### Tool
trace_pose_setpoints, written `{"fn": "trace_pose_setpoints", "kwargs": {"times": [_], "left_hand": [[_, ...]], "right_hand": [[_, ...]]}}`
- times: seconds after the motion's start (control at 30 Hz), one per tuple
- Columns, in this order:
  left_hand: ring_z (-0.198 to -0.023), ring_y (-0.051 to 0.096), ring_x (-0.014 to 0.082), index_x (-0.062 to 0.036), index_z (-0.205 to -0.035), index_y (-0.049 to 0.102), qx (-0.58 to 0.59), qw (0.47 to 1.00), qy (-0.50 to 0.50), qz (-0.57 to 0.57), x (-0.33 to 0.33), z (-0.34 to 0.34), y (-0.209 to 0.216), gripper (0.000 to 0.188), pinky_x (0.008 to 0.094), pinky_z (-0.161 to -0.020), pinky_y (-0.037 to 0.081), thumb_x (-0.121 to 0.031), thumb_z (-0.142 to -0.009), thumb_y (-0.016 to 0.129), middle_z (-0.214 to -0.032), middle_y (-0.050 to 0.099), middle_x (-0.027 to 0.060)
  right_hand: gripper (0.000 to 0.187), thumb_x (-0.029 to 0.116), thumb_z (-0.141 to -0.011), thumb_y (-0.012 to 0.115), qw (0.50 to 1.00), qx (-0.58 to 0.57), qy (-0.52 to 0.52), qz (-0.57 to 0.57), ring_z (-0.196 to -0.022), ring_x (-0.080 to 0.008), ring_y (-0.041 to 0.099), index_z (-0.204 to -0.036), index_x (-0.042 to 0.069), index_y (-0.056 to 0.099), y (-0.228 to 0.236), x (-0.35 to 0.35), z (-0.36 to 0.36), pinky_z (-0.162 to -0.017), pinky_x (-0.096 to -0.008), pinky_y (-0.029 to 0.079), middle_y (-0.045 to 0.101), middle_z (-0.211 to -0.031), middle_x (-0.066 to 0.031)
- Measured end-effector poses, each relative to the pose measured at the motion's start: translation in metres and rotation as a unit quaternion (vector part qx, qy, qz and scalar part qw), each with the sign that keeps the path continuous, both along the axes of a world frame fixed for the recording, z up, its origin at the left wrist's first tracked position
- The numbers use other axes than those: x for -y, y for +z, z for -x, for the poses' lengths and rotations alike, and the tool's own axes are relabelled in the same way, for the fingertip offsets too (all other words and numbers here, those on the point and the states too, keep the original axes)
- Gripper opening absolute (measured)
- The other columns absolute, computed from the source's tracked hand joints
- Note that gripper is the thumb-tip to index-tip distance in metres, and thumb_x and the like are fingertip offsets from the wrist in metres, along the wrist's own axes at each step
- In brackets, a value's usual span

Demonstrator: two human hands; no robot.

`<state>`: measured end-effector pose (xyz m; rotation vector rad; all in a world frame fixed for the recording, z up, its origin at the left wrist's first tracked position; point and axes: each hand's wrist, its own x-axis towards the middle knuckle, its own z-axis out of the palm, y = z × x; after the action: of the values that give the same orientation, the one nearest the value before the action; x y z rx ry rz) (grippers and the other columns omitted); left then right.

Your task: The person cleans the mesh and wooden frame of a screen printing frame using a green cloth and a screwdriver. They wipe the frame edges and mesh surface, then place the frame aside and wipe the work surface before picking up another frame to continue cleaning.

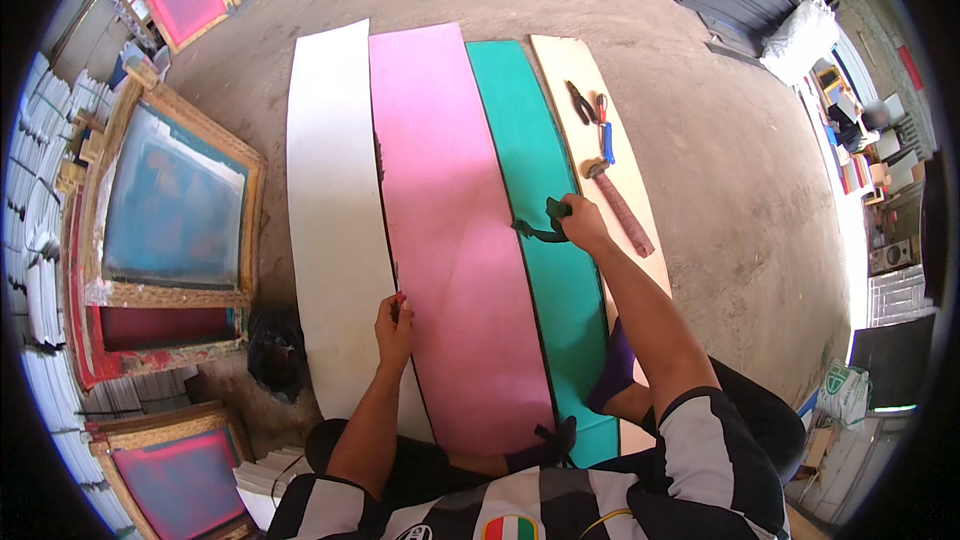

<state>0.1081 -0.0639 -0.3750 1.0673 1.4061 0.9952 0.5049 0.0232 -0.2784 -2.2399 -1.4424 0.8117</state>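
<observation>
My left hand (393, 332) is closed in a pinch on a small red piece (401, 297), over the seam between a long white panel (332, 210) and a pink panel (450, 200). I cannot make out what the piece is. My right hand (583, 222) is closed around a dark green, curved, strip-like thing (545, 233). Its loose end reaches left to the pink panel's edge, above the green panel (540, 160). To the right, a cream board (580, 65) carries pliers (580, 102), a blue-handled tool (607, 142) and a hammer (622, 208) with a wrapped handle.
My socked feet (617, 365) rest at the panels' near end. Wooden-framed screens (172, 202) lean at the left beside a black bag (277, 348). Dark sheets (735, 0) and a white sack (803, 38) lie at the far right. Another person (858, 125) is beyond.
</observation>
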Motion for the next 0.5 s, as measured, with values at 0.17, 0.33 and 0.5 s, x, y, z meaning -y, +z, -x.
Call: {"fn": "trace_pose_setpoints", "kwargs": {"times": [0.17, 0.33, 0.5], "left_hand": [[-0.072, 0.056, 0.0089, 0.0, -0.115, 0.059, -0.013, 1.0, -0.008, -0.015, 0.022, 0.005, 0.008, 0.025, 0.0252, -0.062, 0.047, -0.021, -0.101, 0.059, -0.085, 0.06, 0.0019], [-0.075, 0.058, 0.0102, 0.0015, -0.112, 0.06, -0.039, 0.998, -0.058, -0.013, 0.051, 0.005, 0.02, 0.028, 0.0262, -0.068, 0.048, -0.023, -0.099, 0.061, -0.085, 0.064, 0.0037], [-0.072, 0.058, 0.0115, 0.0019, -0.109, 0.061, -0.072, 0.988, -0.116, -0.073, 0.067, 0.014, 0.029, 0.031, 0.0287, -0.067, 0.049, -0.026, -0.097, 0.063, -0.08, 0.064, 0.0063]], "right_hand": [[0.033, 0.002, -0.082, 0.05, 0.996, -0.081, 0.013, -0.027, -0.095, -0.0356, 0.07, -0.106, 0.007, 0.072, 0.005, 0.016, 0.036, -0.082, -0.0426, 0.055, 0.072, -0.099, -0.0191], [0.036, 0.024, -0.078, 0.068, 0.994, -0.096, 0.011, 0.046, -0.083, -0.0327, 0.069, -0.104, -0.001, 0.07, 0.017, 0.062, 0.039, -0.077, -0.0403, 0.054, 0.071, -0.088, -0.0206], [0.051, 0.047, -0.078, 0.073, 0.998, -0.053, -0.011, 0.031, -0.077, -0.0341, 0.068, -0.08, -0.004, 0.07, 0.015, 0.141, 0.053, -0.071, -0.0449, 0.051, 0.068, -0.077, -0.022]]}}
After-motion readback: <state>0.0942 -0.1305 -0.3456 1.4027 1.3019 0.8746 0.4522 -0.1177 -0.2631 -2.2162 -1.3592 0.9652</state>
